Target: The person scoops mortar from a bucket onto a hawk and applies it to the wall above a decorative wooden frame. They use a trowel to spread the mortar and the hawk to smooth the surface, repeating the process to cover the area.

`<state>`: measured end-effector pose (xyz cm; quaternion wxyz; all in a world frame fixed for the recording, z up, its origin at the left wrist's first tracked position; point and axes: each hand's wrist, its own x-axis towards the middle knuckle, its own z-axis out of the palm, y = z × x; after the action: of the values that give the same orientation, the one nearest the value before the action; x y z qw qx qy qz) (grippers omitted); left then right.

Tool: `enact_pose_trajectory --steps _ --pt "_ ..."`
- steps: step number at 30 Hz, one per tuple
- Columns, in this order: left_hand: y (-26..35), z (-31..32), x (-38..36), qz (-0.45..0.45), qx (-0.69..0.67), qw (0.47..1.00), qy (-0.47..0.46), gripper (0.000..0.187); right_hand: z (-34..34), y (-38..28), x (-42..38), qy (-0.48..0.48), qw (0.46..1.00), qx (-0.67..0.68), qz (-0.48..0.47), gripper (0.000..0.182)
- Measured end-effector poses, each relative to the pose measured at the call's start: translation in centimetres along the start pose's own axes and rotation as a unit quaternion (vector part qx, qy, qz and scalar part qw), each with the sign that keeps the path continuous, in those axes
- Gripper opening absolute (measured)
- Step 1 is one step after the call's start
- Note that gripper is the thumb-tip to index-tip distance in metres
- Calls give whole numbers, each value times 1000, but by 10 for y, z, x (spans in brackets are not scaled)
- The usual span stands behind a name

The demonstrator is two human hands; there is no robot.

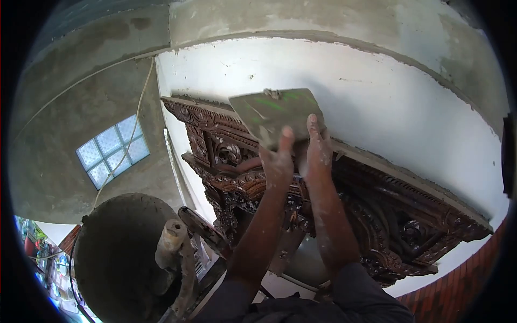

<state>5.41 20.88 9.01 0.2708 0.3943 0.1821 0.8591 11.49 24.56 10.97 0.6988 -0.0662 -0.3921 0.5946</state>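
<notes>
- Before the white wall (377,107), just above the carving (377,215), I see the board (272,113) raised and tilted, its flat face towards me.
- That face is grey, with a few bright green streaks; a small lump of mortar (273,94) sits at its upper edge.
- My left grip (277,167) is closed on the board's lower edge, thumb laid up the near face; it is slightly blurred.
- My right grip (318,153) holds the lower right corner, thumb pointing up; the fingers behind are hidden from me.
- Both grips are smeared with pale mortar, and so are the forearms.
- Behind the forearms, the dark brown carving runs aslant along the wall, flecked with white, under a grey ledge (398,183).
- Low on the left, I have a large round bucket (118,226), with a crusted pole (175,229) at its right side.
- Further off, a paned window (123,139) is set in the grey wall (54,161), a cable (141,102) hanging across it.
- Red bricks (452,290) fill the lower right.
</notes>
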Motion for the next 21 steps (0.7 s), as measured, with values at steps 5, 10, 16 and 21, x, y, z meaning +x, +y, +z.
enact_pose_trajectory --steps 5,10,16,21 --pt "12 24 71 88 -190 974 88 75 -61 -82 27 -40 735 -636 -232 56" --pt "26 52 112 112 -187 971 98 75 -131 -116 56 -11 546 -813 -202 58" --pt "46 95 123 90 -171 974 118 73 -110 -117 48 -17 608 -791 -60 63" --pt "26 117 137 150 -86 979 111 70 -113 -118 50 -36 605 -794 -40 62"
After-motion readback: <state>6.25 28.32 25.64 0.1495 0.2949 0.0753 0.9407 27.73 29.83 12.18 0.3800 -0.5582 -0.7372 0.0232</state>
